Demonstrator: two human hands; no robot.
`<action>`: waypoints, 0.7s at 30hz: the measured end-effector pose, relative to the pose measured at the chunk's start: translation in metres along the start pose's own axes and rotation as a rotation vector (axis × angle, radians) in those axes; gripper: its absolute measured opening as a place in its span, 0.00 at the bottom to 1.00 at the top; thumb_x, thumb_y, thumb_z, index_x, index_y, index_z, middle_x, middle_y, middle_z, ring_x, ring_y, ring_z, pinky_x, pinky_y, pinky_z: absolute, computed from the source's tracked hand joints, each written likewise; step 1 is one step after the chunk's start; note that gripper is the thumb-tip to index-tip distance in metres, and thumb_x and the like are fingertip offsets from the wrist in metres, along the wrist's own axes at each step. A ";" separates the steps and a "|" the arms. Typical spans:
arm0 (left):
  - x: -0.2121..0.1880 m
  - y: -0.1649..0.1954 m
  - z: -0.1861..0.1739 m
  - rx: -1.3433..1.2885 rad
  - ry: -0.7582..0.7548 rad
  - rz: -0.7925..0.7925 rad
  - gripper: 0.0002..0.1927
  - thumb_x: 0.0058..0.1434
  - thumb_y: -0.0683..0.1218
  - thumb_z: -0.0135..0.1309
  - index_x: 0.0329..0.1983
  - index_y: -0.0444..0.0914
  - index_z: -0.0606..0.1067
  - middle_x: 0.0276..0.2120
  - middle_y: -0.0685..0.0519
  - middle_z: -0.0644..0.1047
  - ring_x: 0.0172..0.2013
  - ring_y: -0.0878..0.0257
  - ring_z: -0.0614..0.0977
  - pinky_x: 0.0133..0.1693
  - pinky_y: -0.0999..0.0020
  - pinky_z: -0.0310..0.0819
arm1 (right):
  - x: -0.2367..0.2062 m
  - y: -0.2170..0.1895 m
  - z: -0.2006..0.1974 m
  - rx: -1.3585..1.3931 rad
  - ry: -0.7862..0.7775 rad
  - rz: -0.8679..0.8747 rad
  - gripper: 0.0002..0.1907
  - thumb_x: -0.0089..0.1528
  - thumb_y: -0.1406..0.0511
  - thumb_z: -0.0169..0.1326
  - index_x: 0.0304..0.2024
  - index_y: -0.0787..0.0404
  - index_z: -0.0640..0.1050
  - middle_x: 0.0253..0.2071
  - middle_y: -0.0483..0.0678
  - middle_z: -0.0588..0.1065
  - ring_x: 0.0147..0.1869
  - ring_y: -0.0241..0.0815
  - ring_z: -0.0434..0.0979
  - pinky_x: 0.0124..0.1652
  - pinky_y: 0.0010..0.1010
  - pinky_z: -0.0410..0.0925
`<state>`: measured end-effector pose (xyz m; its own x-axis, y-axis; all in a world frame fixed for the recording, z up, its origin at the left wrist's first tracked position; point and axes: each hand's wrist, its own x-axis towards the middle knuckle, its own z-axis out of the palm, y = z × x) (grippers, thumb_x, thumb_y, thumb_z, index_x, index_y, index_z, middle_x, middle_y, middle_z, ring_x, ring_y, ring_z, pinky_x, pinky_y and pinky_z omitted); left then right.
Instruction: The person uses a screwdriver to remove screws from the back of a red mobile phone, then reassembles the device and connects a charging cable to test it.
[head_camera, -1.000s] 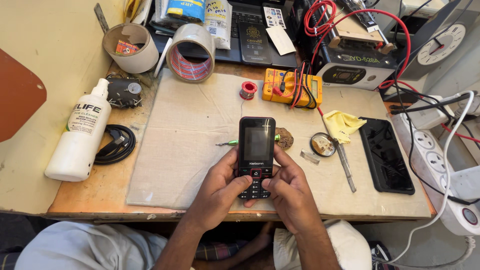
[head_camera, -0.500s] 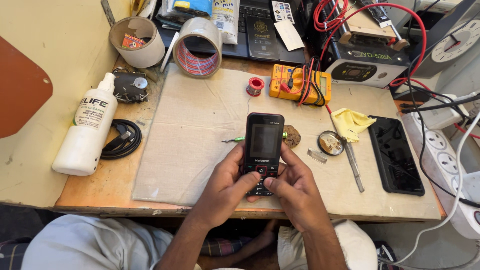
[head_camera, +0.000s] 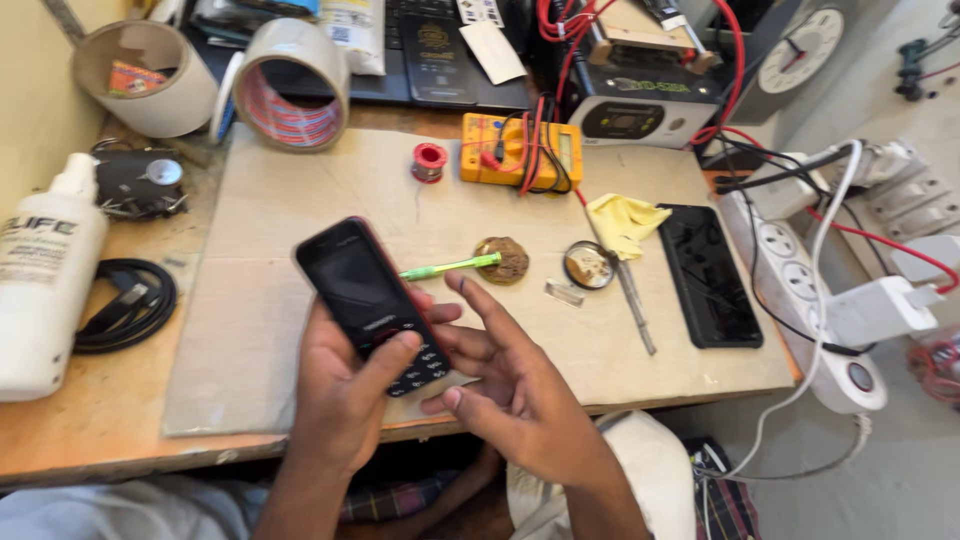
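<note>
Our left hand (head_camera: 345, 400) gripped the keypad phone (head_camera: 372, 303), thumb on keys; right hand (head_camera: 510, 390) was spread open, touching only its lower edge. Phone's long axis ran approx. 11-to-5 o'clock; green pen (head_camera: 450, 266) lay at 1 o'clock.

tape rolls (head_camera: 292, 85): 2 | phones (head_camera: 372, 303): 2 | white bottle (head_camera: 40, 285): 1 | multimeter (head_camera: 520, 152): 1

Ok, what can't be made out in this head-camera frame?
- Keypad phone: the left hand wraps its lower end and its thumb hides some keys; the dark screen shows nothing.
- Right hand: its fingers are open beside the phone; contact cannot be told.
- White bottle: cut off by the left edge.
- Wall clock: cropped by the top edge, hands too small.
</note>
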<state>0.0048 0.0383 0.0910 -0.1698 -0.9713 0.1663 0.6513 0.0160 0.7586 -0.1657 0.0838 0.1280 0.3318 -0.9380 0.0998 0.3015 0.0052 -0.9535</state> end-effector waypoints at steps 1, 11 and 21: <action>0.000 0.001 0.000 -0.041 0.016 0.050 0.22 0.61 0.32 0.53 0.57 0.33 0.63 0.47 0.42 0.76 0.47 0.51 0.86 0.51 0.54 0.83 | -0.002 -0.006 -0.004 -0.265 0.098 -0.039 0.41 0.62 0.74 0.52 0.76 0.60 0.52 0.67 0.56 0.69 0.68 0.43 0.73 0.55 0.33 0.75; 0.001 0.010 -0.004 -0.022 0.006 0.055 0.24 0.59 0.32 0.52 0.58 0.31 0.63 0.45 0.41 0.74 0.35 0.52 0.82 0.37 0.55 0.82 | -0.076 -0.021 -0.106 -0.741 0.985 -0.171 0.16 0.64 0.71 0.56 0.54 0.69 0.79 0.43 0.54 0.81 0.42 0.37 0.82 0.43 0.25 0.74; -0.001 0.021 -0.001 0.021 0.016 0.002 0.28 0.58 0.30 0.49 0.63 0.31 0.64 0.45 0.41 0.74 0.36 0.52 0.81 0.40 0.55 0.79 | -0.246 0.050 -0.222 -1.217 1.490 0.580 0.25 0.56 0.59 0.69 0.50 0.69 0.80 0.29 0.58 0.81 0.29 0.44 0.80 0.33 0.33 0.71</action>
<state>0.0198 0.0394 0.1060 -0.1561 -0.9751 0.1577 0.6364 0.0229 0.7711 -0.4309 0.2372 -0.0078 -0.9043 -0.4129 0.1086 -0.4085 0.7626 -0.5016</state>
